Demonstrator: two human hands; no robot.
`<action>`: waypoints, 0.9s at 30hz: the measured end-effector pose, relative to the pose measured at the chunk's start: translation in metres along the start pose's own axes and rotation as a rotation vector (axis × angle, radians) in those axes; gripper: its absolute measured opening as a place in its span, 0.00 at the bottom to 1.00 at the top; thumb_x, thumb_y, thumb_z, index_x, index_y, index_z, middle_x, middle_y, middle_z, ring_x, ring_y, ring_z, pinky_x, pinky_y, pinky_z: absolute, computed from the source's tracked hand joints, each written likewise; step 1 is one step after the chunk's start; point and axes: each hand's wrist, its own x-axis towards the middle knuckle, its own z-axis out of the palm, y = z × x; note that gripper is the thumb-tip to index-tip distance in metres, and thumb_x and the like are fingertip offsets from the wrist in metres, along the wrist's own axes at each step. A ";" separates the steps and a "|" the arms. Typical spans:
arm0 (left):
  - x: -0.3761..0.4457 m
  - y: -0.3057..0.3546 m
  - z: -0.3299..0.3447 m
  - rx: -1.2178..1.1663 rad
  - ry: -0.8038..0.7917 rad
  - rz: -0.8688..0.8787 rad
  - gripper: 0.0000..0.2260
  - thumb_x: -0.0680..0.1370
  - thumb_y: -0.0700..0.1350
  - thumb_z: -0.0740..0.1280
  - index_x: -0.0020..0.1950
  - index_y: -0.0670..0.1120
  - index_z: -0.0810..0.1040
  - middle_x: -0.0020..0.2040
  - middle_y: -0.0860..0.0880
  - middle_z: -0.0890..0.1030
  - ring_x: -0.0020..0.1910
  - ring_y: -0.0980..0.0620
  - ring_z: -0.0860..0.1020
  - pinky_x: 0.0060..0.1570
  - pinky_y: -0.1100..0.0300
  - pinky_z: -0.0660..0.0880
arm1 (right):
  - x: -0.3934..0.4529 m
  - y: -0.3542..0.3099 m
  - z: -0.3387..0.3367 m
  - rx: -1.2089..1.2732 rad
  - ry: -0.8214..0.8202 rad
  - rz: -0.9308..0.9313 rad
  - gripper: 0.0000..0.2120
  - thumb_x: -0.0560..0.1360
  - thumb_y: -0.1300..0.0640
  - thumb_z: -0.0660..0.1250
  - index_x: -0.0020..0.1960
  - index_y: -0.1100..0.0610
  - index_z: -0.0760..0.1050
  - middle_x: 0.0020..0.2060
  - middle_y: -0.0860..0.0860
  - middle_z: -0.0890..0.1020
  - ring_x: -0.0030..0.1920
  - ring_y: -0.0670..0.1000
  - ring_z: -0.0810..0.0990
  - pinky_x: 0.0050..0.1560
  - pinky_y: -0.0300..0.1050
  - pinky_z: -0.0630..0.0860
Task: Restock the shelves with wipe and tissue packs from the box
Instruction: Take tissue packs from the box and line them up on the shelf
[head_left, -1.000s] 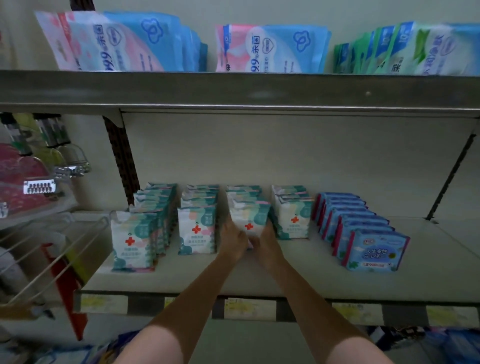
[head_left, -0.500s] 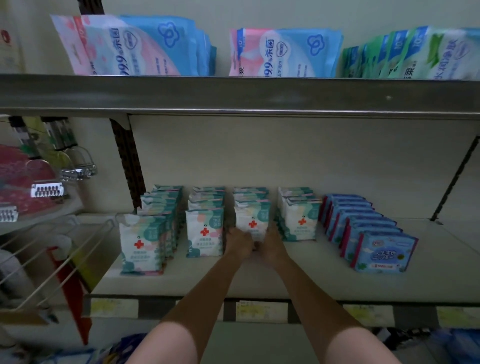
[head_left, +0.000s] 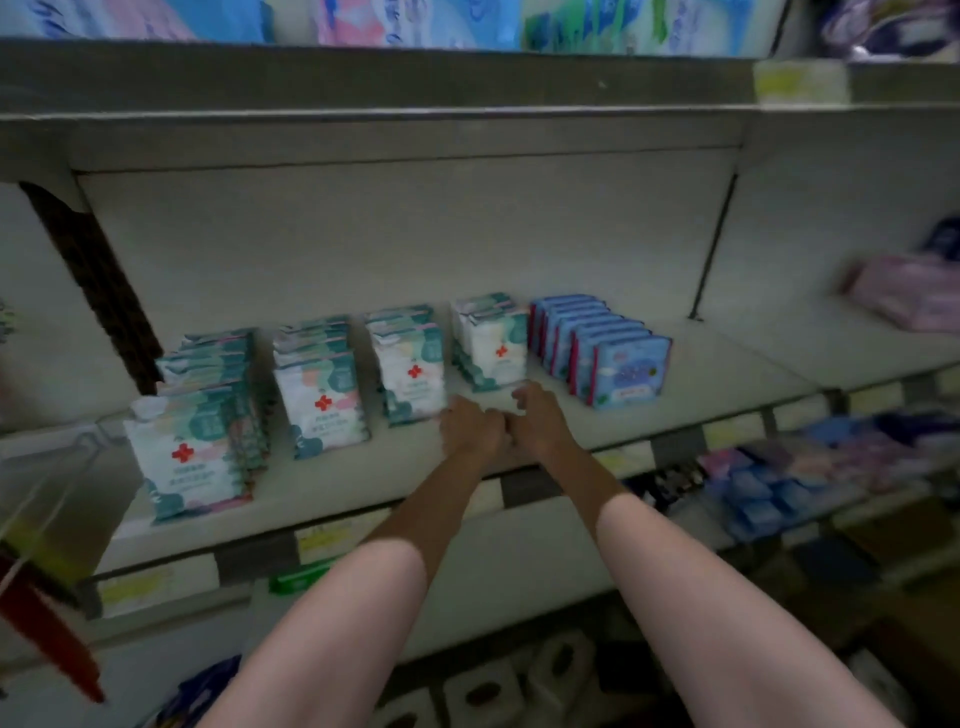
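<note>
We find both hands low on the middle shelf (head_left: 701, 374), side by side and knuckle to knuckle. Left hand (head_left: 470, 428) sits just in front of the third row of red-cross wipe packs (head_left: 413, 371), its outer edge near or touching the front pack; contact not confirmed, frame is blurred. Right hand (head_left: 537, 418) sits just in front of the fourth row of wipe packs (head_left: 493, 345). Both appear loosely curled and we see no pack in either; the fingers are too smeared to call them clenched or relaxed, so grip state is unconfirmed.

Stock posn: four rows of red-cross packs stand upright, faces fwd, one behind another. The leftmost row (head_left: 192, 452) reaches closest to the shelf edge; the others sit further back. A row of blue packs (head_left: 626, 371) stands immediately right of the fourth row, near it, tilted back slightly. Packs are faced out so labels read from the aisle, and filed in rows so each new one goes at the front.

The box isn't identifiable in view.

Our judgement: hands are at the row fronts to square them up, or are finished with a placement. More packs, if any remain, would need fetching from the box.
</note>
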 end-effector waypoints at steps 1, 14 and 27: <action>-0.002 0.006 0.006 -0.002 -0.017 0.026 0.23 0.78 0.43 0.58 0.72 0.36 0.60 0.71 0.37 0.65 0.69 0.41 0.66 0.66 0.55 0.65 | -0.003 0.000 -0.008 0.046 0.020 0.031 0.11 0.77 0.63 0.62 0.59 0.64 0.70 0.49 0.58 0.72 0.46 0.54 0.73 0.48 0.43 0.74; -0.126 0.051 0.232 0.267 -0.514 0.389 0.11 0.78 0.43 0.58 0.54 0.40 0.76 0.53 0.41 0.80 0.55 0.43 0.78 0.52 0.53 0.72 | -0.091 0.182 -0.171 0.260 0.438 0.524 0.08 0.79 0.61 0.57 0.43 0.59 0.70 0.41 0.56 0.76 0.43 0.55 0.74 0.41 0.47 0.70; -0.187 -0.024 0.435 0.605 -0.942 0.229 0.09 0.78 0.43 0.59 0.54 0.43 0.74 0.57 0.42 0.78 0.56 0.43 0.76 0.56 0.54 0.73 | -0.166 0.398 -0.230 0.193 0.344 0.987 0.15 0.80 0.63 0.55 0.65 0.62 0.69 0.63 0.59 0.74 0.63 0.60 0.72 0.63 0.46 0.68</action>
